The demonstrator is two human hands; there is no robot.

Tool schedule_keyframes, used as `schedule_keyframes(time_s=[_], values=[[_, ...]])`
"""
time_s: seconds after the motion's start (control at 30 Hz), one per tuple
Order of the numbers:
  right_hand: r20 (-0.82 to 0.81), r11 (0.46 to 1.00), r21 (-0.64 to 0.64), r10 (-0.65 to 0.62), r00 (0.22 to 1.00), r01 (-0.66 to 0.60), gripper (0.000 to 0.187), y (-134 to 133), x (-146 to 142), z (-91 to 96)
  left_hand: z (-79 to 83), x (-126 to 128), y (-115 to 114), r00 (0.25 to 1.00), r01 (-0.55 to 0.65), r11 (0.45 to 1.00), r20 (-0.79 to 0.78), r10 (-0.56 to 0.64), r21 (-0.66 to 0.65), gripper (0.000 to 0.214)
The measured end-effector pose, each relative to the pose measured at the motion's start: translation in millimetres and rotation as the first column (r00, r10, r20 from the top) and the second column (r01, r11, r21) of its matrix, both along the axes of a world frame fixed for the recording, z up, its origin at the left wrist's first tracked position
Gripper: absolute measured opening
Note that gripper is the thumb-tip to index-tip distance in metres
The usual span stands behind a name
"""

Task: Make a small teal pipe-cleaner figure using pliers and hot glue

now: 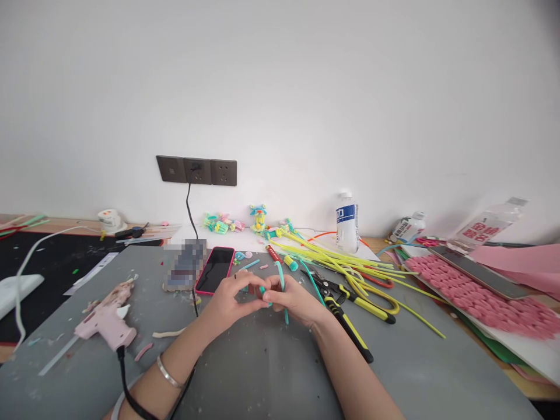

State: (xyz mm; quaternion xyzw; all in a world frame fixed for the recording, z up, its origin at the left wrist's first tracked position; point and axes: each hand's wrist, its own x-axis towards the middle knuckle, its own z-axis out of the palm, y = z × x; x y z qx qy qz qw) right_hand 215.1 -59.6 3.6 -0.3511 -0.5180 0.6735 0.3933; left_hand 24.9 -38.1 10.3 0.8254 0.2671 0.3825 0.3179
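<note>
My left hand [231, 302] and my right hand [292, 300] meet above the grey work mat [262, 373], with their fingertips closed together. Between them they pinch a teal pipe cleaner [286, 317]; a small coiled bit shows at the fingertips and a long end runs across my right fingers. How the rest is bent is hidden by the fingers. Just beyond my right hand lie a yellow-and-teal piece [291, 263] and a red stick-like item [273, 253]. Wire cutters with black-and-yellow handles [347, 329] rest to its right.
A pink glue gun [105, 324] with a black cord lies left, near a pink-cased phone [216, 269]. Yellow-green pipe cleaners [350, 262] spread rightward. Small pipe-cleaner figures [258, 220] and a bottle [347, 224] stand by the wall. Pink knitted material [481, 294] lies far right.
</note>
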Motion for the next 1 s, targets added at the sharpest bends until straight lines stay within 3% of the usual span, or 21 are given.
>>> schedule_keyframes(time_s=[0.1,0.17,0.23,0.3,0.37,0.47,0.57,0.6,0.67,0.73,0.8,0.9,1.0], values=[[0.001,0.998,0.036,-0.058,0.998,0.058,0.042,2,1,-0.8,-0.1,0,0,0.999,-0.002,0.999,0.046,0.004,-0.041,0.023],[0.05,0.965,0.115,-0.244,0.968,0.238,0.04,7,4,-3.1,-0.3,0,0,0.989,-0.01,0.995,0.143,0.024,-0.103,0.026],[0.134,0.859,0.268,-0.482,0.866,0.436,0.037,13,10,-7.2,0.0,0,0,0.962,-0.01,0.981,0.266,0.063,-0.195,0.029],[0.232,0.732,0.462,-0.645,0.728,0.501,0.029,17,15,-12.7,0.4,0,2,0.928,0.006,0.955,0.358,0.106,-0.297,0.029],[0.369,0.683,0.603,-0.698,0.614,0.413,0.017,20,17,-18.4,0.6,1,3,0.904,0.032,0.92,0.403,0.139,-0.39,0.027],[0.603,0.746,0.634,-0.641,0.476,0.202,0.012,21,15,-24.6,-0.1,1,5,0.887,0.051,0.87,0.423,0.187,-0.491,0.026],[0.689,0.78,0.612,-0.608,0.394,0.134,0.011,20,12,-25.9,-1.5,3,6,0.872,0.079,0.824,0.44,0.216,-0.561,0.027],[0.678,0.774,0.616,-0.616,0.401,0.147,0.011,21,11,-25.3,-1.8,3,6,0.866,0.102,0.803,0.45,0.219,-0.587,0.029],[0.592,0.75,0.622,-0.639,0.491,0.225,0.009,21,10,-22.9,-1.5,4,5,0.854,0.157,0.754,0.472,0.221,-0.638,0.033],[0.424,0.751,0.559,-0.622,0.658,0.351,0.012,21,8,-18.9,-0.1,5,4,0.845,0.194,0.708,0.482,0.231,-0.679,0.037],[0.208,0.816,0.383,-0.533,0.82,0.433,0.024,18,5,-13.5,1.9,6,3,0.842,0.212,0.673,0.483,0.242,-0.708,0.039],[-0.073,0.93,0.11,-0.343,0.936,0.35,0.036,10,-2,-4.5,3.5,6,1,0.841,0.232,0.633,0.479,0.25,-0.738,0.041],[-0.209,0.977,0.006,-0.205,0.956,0.211,0.037,3,-8,2.0,2.4,7,0,0.854,0.234,0.605,0.458,0.245,-0.761,0.04]])
